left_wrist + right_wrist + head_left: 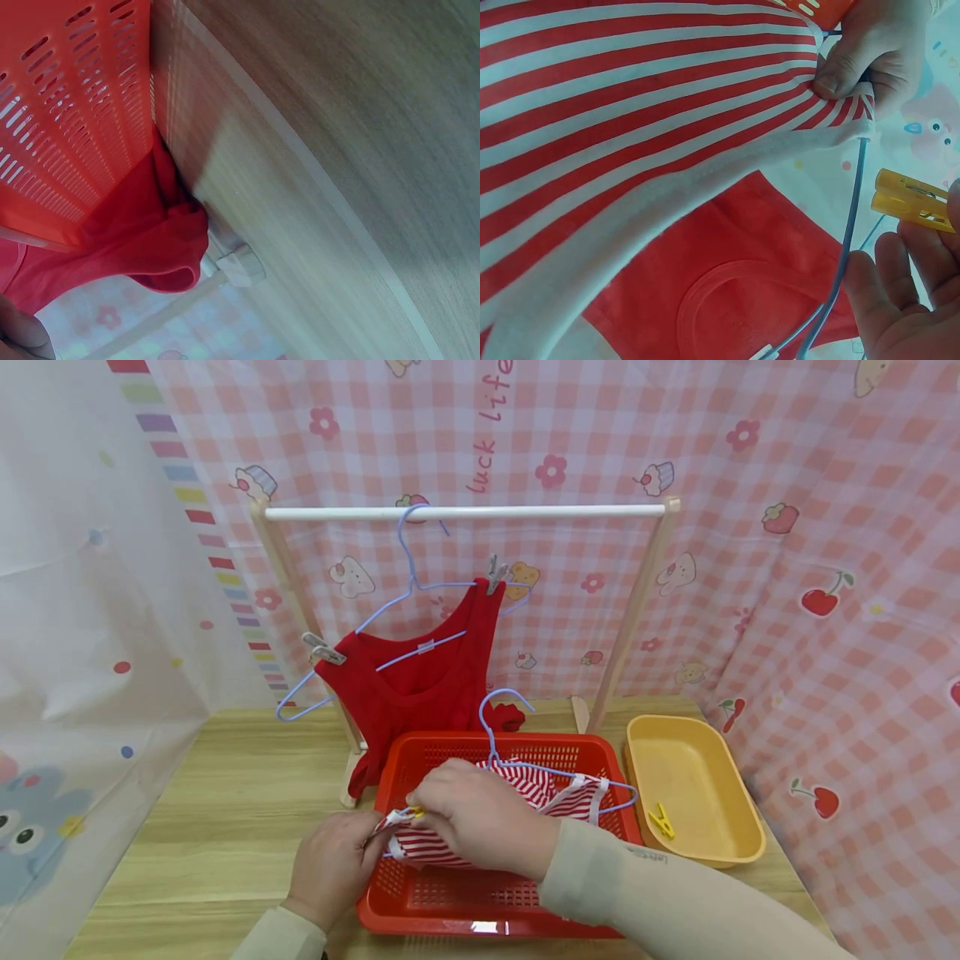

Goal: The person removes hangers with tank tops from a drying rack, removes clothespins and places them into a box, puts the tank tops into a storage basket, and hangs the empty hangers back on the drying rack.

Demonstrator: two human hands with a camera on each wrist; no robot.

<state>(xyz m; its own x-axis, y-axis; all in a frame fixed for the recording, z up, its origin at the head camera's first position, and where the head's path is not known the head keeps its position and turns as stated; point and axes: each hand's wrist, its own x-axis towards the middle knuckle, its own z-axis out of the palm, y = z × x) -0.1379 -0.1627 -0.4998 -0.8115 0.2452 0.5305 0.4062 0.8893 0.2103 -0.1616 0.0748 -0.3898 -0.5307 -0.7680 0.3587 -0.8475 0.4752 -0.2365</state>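
Observation:
A red-and-white striped garment (pixel 579 799) with white trim lies on a blue hanger (pixel 850 217) over the red basket (pixel 491 925). My left hand (pixel 336 864) pinches the garment's strap at the hanger's left end, thumb on the stripes in the right wrist view. My right hand (pixel 483 818) holds a yellow clothespin (pixel 913 199) between thumb and fingers, close beside that strap and apart from it in the right wrist view. Only a few left-hand fingertips (pixel 24 330) show in the left wrist view.
A red tank top (pixel 420 710) hangs on another blue hanger from the rack's white rod (pixel 465 513), with grey clothespins (pixel 324 649) at its shoulders. On the right stands a yellow tray (pixel 708 777) holding a yellow clothespin (pixel 661 821). Patterned curtains surround the wooden table (pixel 225 827).

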